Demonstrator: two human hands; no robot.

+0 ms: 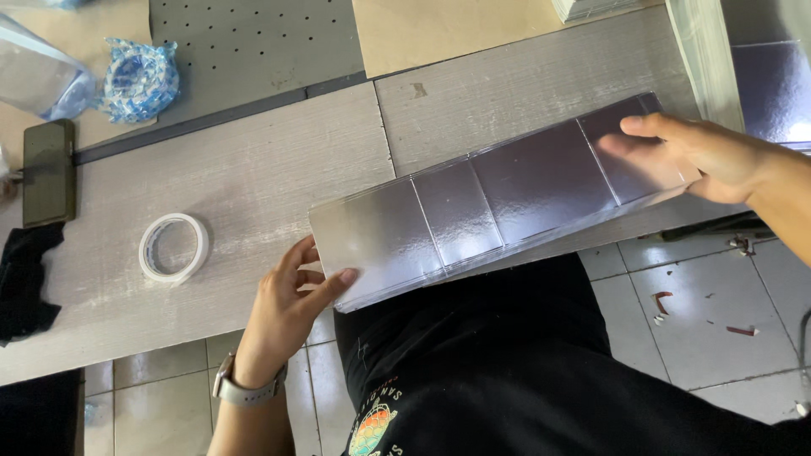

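A long stack of glossy dark purple creased card sheets lies slanted across the front edge of the grey wooden table. My left hand grips the stack's near left end, thumb on top and fingers underneath. At the far right end, my right hand holds it with the fingers spread flat over the last panel. Part of the stack overhangs my lap.
A roll of white tape lies left of the stack. A dark phone and black cloth sit at the left edge. Blue plastic-wrapped bundle at the back left. More glossy sheets lie at the right. Tiled floor below.
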